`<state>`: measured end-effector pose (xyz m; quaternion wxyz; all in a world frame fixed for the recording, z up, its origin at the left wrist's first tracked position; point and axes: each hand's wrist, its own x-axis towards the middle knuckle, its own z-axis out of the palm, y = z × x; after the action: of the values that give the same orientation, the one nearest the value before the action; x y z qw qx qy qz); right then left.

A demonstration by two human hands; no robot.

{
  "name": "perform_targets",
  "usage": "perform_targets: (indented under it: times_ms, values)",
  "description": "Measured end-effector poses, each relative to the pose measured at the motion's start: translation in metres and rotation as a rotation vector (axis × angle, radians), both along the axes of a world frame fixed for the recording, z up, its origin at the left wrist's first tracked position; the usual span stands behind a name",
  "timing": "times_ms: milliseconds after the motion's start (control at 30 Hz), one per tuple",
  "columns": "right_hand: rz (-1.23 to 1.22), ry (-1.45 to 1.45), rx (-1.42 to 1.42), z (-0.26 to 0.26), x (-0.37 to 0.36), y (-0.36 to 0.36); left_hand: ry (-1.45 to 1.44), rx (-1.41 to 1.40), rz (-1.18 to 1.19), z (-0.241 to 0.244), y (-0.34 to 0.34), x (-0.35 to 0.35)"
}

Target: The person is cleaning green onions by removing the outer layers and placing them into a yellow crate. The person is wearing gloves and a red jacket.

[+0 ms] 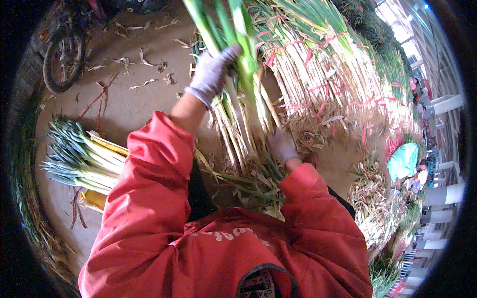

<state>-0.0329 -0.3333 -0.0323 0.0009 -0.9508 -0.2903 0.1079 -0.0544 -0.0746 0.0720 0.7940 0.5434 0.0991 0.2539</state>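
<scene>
In a pale knit glove, my left hand [216, 70] is closed around the stalks of long green onions [242, 37] near their green tops. My right hand [284, 146], gloved and blurred, is low beside the pale stems, close to the roots; whether it grips a stalk cannot be made out. Untrimmed stalks [231, 138] with dry outer leaves lie beneath and between my hands. Peeled strips and loose leaves [257, 186] are heaped near my body.
Bundles of green onions [305, 70] tied with red strips stand at the right. Cleaned green onions [100, 164] lie on the left over a yellow object. A wheel [64, 59] is at upper left; a person [420, 178] is far right near a green sack [402, 162].
</scene>
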Motion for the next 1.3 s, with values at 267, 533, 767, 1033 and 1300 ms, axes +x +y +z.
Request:
perform_targets:
  times_ms: [267,533,767,1033,1300]
  values:
    - [0.078,0.195,-0.289,-0.128,-0.011,-0.193,-0.188,-0.515,-0.043,-0.002,0.078,-0.014]
    - [0.03,0.639,0.951,0.098,-0.013,0.1,-0.085,-0.391,-0.39,-0.01,0.033,0.005]
    - [-0.114,0.081,0.833,0.103,-0.003,0.096,0.148,-0.299,-0.069,-0.024,0.042,0.004]
    - [-0.054,-0.135,0.685,0.099,-0.006,0.091,0.131,-0.252,-0.149,-0.021,0.0,0.012]
    - [-0.118,0.405,1.259,0.099,0.022,0.099,0.219,0.13,-0.171,-0.005,-0.015,0.0]
